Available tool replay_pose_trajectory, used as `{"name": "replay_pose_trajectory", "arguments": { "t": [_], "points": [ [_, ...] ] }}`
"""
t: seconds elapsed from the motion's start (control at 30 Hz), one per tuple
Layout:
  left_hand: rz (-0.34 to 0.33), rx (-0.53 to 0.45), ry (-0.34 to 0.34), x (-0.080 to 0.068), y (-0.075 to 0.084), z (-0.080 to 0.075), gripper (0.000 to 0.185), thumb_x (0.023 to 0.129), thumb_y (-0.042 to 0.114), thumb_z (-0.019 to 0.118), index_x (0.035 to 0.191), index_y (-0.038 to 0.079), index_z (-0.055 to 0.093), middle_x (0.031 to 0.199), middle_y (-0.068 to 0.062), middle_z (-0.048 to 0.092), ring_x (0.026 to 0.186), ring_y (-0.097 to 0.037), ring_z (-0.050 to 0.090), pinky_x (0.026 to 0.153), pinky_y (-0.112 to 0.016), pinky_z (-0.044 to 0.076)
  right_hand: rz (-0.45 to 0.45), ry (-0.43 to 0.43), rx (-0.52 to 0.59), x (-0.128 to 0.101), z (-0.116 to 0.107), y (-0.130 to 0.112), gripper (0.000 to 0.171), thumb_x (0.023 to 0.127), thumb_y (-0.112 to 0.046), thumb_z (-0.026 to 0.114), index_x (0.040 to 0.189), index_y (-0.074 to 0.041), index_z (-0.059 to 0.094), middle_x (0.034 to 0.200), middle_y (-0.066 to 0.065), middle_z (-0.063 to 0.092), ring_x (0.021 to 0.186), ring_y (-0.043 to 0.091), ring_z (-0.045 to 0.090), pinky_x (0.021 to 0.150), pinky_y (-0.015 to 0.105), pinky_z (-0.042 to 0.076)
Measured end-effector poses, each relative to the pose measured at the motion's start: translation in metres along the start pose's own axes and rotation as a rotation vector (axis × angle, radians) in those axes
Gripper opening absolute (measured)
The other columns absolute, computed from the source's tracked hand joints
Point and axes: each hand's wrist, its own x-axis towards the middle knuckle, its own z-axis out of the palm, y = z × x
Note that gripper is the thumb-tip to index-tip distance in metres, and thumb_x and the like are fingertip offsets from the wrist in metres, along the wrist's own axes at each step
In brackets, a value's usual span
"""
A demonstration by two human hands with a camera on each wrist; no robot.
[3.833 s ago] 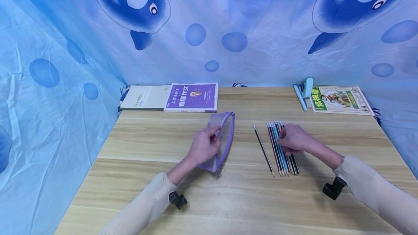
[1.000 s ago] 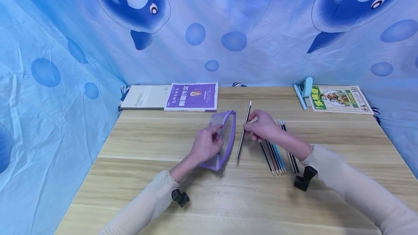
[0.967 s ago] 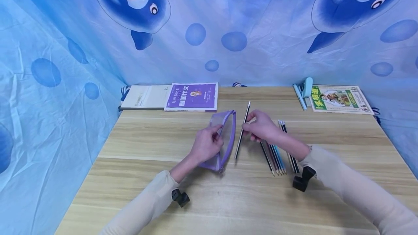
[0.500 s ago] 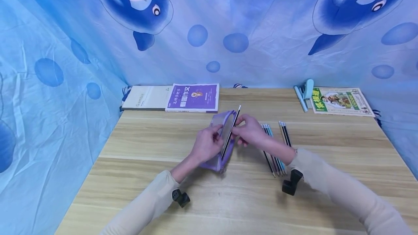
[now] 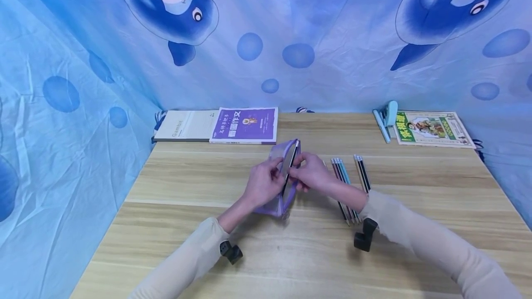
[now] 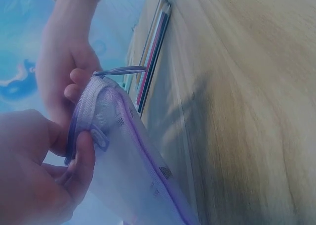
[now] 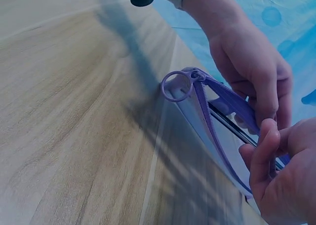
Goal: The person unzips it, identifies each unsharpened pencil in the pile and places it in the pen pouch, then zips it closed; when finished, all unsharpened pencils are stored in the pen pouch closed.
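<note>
A translucent pencil pouch (image 5: 272,206) with purple zipper edging stands on the table, its mouth spread. My left hand (image 5: 262,181) pinches one edge of that mouth between thumb and fingers. With my right hand (image 5: 311,172) I hold a dark pencil (image 5: 293,155), whose lower part is inside the pouch opening. In the right wrist view the pencil (image 7: 232,126) lies between the two zipper edges, near the ring-shaped zipper pull (image 7: 165,94). Partly under my right forearm lies a group of pencils (image 5: 341,170), and a few dark pencils (image 5: 362,172) are beside it.
At the back left lie a pale notebook (image 5: 187,124) and a purple book (image 5: 245,126). The back right holds a green-and-white booklet (image 5: 434,128), a light blue stapler (image 5: 391,113) and a light blue pen (image 5: 381,126). A dolphin-printed curtain (image 5: 332,22) hangs behind the table.
My right hand has picked a dark pencil from the group, carried it left and lowered it into the pouch mouth. My left hand has kept its grip on the pouch edge.
</note>
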Motion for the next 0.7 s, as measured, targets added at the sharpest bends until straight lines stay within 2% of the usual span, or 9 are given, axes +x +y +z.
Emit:
{"name": "replay_pose_trajectory", "arguments": {
  "t": [0.13, 0.43, 0.57, 0.7],
  "points": [
    [0.011, 0.009, 0.006, 0.0, -0.001, 0.001, 0.046, 0.077, -0.006, 0.064, 0.123, -0.013, 0.063, 0.069, -0.003, 0.064, 0.058, -0.011, 0.058, 0.051, -0.02, 0.05, 0.006, 0.011, -0.009, 0.001, 0.002, -0.001, 0.021, 0.091, -0.002, 0.062, 0.107, 0.004, 0.05, 0.08, 0.022, 0.07, 0.042, 0.014, 0.055, 0.037, 0.024, 0.045],
    [0.0, -0.012, 0.014, 0.0, 0.001, 0.0, 0.047, 0.078, -0.007, 0.065, 0.124, -0.013, 0.062, 0.072, -0.006, 0.065, 0.06, -0.013, 0.06, 0.054, -0.02, 0.053, -0.008, -0.003, 0.0, 0.001, 0.001, 0.001, 0.02, 0.093, -0.002, 0.061, 0.11, 0.006, 0.053, 0.081, 0.018, 0.071, 0.045, 0.015, 0.057, 0.038, 0.024, 0.046],
    [0.009, 0.007, 0.033, 0.0, 0.001, 0.0, 0.047, 0.075, -0.007, 0.063, 0.122, -0.013, 0.063, 0.073, -0.005, 0.064, 0.062, -0.016, 0.06, 0.055, -0.021, 0.052, -0.009, 0.008, 0.008, 0.0, -0.008, 0.003, 0.02, 0.093, -0.003, 0.059, 0.111, 0.005, 0.054, 0.08, 0.018, 0.071, 0.047, 0.015, 0.058, 0.039, 0.024, 0.046],
    [0.023, 0.018, 0.037, 0.0, 0.0, 0.0, 0.046, 0.075, -0.007, 0.063, 0.12, -0.013, 0.064, 0.073, -0.006, 0.063, 0.063, -0.017, 0.06, 0.057, -0.021, 0.052, -0.001, 0.029, -0.022, -0.002, -0.028, 0.003, 0.021, 0.094, -0.006, 0.06, 0.112, 0.005, 0.055, 0.084, 0.021, 0.071, 0.05, 0.017, 0.06, 0.04, 0.024, 0.046]
  ]
}}
